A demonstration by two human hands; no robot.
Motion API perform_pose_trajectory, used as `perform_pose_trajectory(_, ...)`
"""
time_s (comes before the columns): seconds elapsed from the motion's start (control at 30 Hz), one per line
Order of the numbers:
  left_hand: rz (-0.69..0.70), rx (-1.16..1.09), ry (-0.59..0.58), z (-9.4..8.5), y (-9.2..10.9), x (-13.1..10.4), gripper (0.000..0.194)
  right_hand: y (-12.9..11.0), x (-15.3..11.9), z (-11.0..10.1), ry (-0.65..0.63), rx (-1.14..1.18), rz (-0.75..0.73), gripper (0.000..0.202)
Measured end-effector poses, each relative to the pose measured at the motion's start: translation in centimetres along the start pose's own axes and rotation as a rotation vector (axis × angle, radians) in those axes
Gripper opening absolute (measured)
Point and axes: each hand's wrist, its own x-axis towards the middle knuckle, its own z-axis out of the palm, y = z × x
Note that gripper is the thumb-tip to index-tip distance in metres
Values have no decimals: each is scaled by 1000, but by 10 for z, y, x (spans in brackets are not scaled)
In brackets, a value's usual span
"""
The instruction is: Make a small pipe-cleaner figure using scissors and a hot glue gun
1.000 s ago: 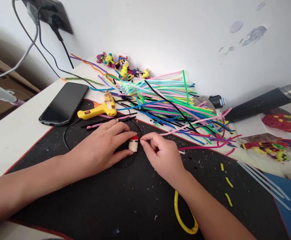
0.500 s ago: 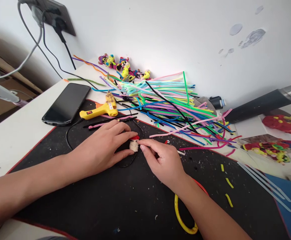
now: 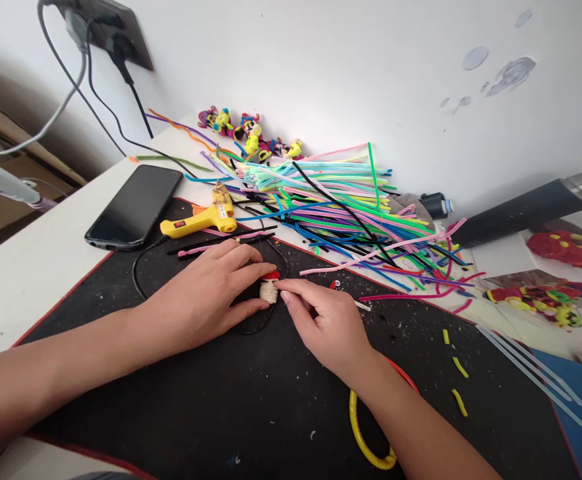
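Over the black mat (image 3: 211,407), a small cream-coloured coiled piece with a red top (image 3: 269,292) sits between my two hands. My left hand (image 3: 221,283) grips it from the left, index finger at the red part and thumb at the lower cream part. On its right side, my right hand (image 3: 323,320) has thumb and index finger pinched together at the upper cream edge. Whatever lies between those right fingertips is too small to make out. Just above my left hand are black and pink pipe cleaners (image 3: 195,251).
A yellow glue gun (image 3: 198,223) and a phone (image 3: 135,208) lie at the left. Piled pipe cleaners (image 3: 331,200) and small figures (image 3: 251,137) are behind. A dark bottle (image 3: 531,208) is at the right. A yellow-handled tool (image 3: 358,433) lies under my right forearm.
The whole view has shifted very slightly. Both hands keep nearly the same hold and position around the cream and red piece.
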Motion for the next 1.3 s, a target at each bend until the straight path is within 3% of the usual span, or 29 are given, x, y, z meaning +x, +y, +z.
perform_pose_trajectory(0.4, -8, -10, 9, 0, 1, 1, 41, 1, -1, -2, 44, 46, 52, 25)
perform_pose_trajectory(1.3, -4, -14, 14, 1, 1, -1, 42, 3, -2, 0, 40, 15, 0, 26)
